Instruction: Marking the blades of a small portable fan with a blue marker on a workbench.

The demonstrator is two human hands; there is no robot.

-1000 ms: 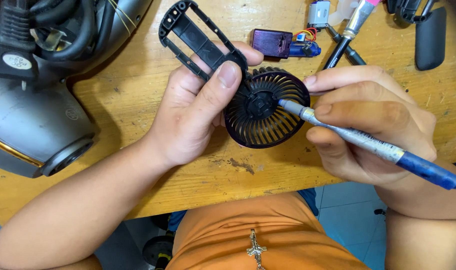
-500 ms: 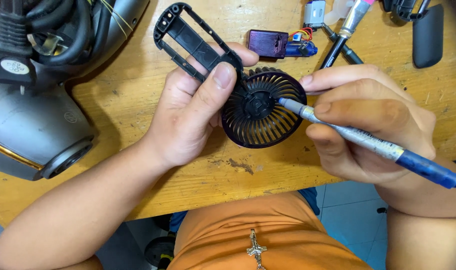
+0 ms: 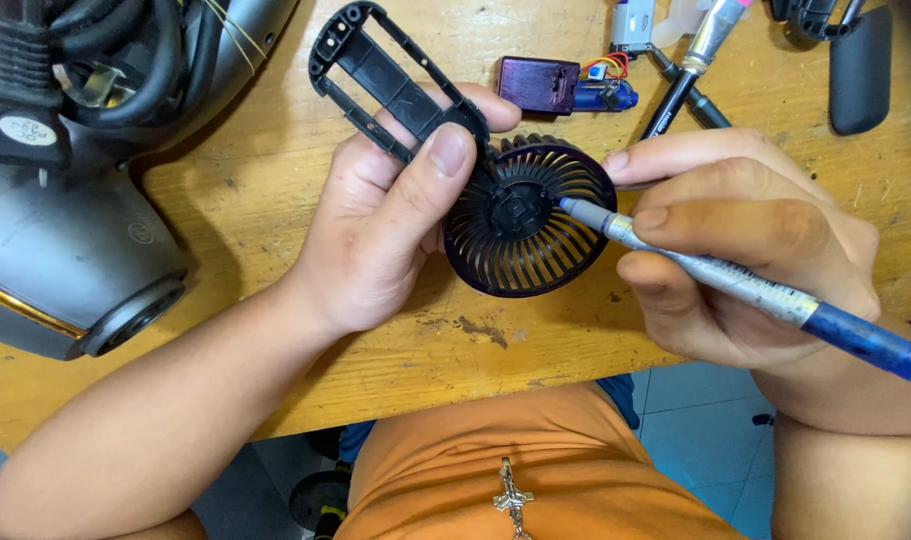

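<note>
My left hand (image 3: 386,225) grips a small black handheld fan shell, thumb pressed on the neck where the open handle frame (image 3: 381,75) meets the round slatted fan grille (image 3: 529,218). The grille faces up over the wooden table (image 3: 256,210). My right hand (image 3: 746,245) holds a thin screwdriver (image 3: 746,285) with a grey shaft and blue end. Its tip rests at the grille's hub.
A grey hair dryer (image 3: 71,240) with coiled black cord (image 3: 126,50) lies at the left. Behind the fan sit a purple battery block with wires (image 3: 561,88), other tool handles (image 3: 691,75) and a black oblong piece (image 3: 861,70). The table's near edge runs below my hands.
The fan and both hands have held nearly the same pose; the view has shifted slightly, and the screwdriver tip stays at the hub.
</note>
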